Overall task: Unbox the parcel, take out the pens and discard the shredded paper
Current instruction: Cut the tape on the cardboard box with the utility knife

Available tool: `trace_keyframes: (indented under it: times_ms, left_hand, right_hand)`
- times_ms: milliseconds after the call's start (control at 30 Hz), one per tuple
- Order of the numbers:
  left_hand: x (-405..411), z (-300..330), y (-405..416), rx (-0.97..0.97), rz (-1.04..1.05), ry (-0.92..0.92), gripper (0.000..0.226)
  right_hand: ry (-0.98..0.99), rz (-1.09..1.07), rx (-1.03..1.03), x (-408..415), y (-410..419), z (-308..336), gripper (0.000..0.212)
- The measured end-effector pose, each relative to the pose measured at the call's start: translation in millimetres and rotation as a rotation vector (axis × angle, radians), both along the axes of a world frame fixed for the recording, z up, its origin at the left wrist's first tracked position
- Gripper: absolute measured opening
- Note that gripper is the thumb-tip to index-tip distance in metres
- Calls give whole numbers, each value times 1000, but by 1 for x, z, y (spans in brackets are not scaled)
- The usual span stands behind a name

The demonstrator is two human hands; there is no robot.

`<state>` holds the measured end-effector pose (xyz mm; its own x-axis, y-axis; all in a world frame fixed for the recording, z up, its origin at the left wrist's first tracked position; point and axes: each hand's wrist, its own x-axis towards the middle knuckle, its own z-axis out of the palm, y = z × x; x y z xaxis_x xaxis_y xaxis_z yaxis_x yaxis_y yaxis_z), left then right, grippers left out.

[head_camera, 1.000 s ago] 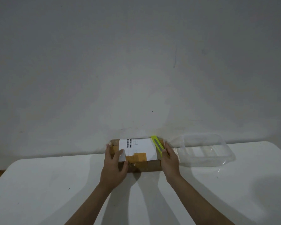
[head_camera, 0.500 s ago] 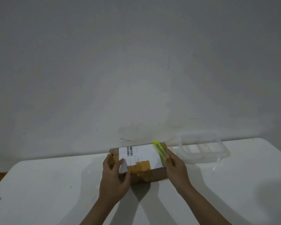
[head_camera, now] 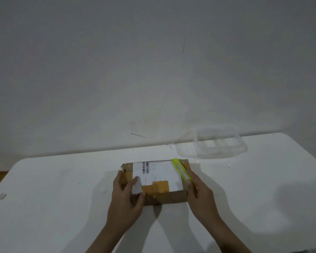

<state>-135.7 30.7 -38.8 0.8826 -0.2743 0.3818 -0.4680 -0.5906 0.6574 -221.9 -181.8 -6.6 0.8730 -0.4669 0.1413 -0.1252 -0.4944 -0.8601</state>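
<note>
A flat brown cardboard parcel (head_camera: 164, 197) with a white shipping label (head_camera: 159, 175) and brown tape lies closed on the white table (head_camera: 53, 198). My left hand (head_camera: 127, 196) grips its front left corner, thumb on the left side, fingers on top. My right hand (head_camera: 202, 195) rests against the parcel's right side and holds a yellow-green box cutter (head_camera: 181, 169), which lies along the parcel's top right edge. Pens and shredded paper are hidden inside.
A clear plastic container (head_camera: 221, 143) stands open behind and to the right of the parcel, near the wall. A small clear scrap (head_camera: 1, 196) lies at the table's left edge. The wall runs directly behind the table.
Both hands have drawn the parcel away from the wall toward me. The cutter stays along its right edge. The view has tilted down.
</note>
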Motion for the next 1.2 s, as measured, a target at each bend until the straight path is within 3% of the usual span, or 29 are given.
trace_keyframes:
  times_ms: [167, 300, 367, 433, 533, 633, 800, 967, 1200]
  left_hand:
    - [1, 3, -2, 10, 22, 74, 46]
    - [-4, 5, -7, 71, 80, 68, 50]
    - [-4, 7, -12, 91, 79, 39, 58]
    - [-3, 12, -20, 122, 60, 5, 66]
    - [-4, 20, -38, 207, -16, -76, 64]
    - [-3, 27, -60, 316, -169, -83, 70]
    - [11, 27, -90, 475, -367, -21, 73]
    - [17, 15, -95, 579, -385, -79, 69]
    - [15, 13, -96, 578, -389, -74, 67]
  right_hand:
    - [22, -36, -184, -13, -10, 14, 35]
    - [128, -44, -154, -28, -28, 22, 37]
    - [184, -5, -41, -32, -35, 24, 31]
    - [246, 42, 207, -34, -39, 31, 26]
    - [245, 62, 419, -37, -40, 38, 28]
    - [176, -41, 408, -38, -40, 36, 35]
    - [54, -225, 386, -37, -44, 27, 23]
    - [56, -276, 162, -33, -49, 21, 21]
    - [61, -242, 218, -22, -49, 21, 20]
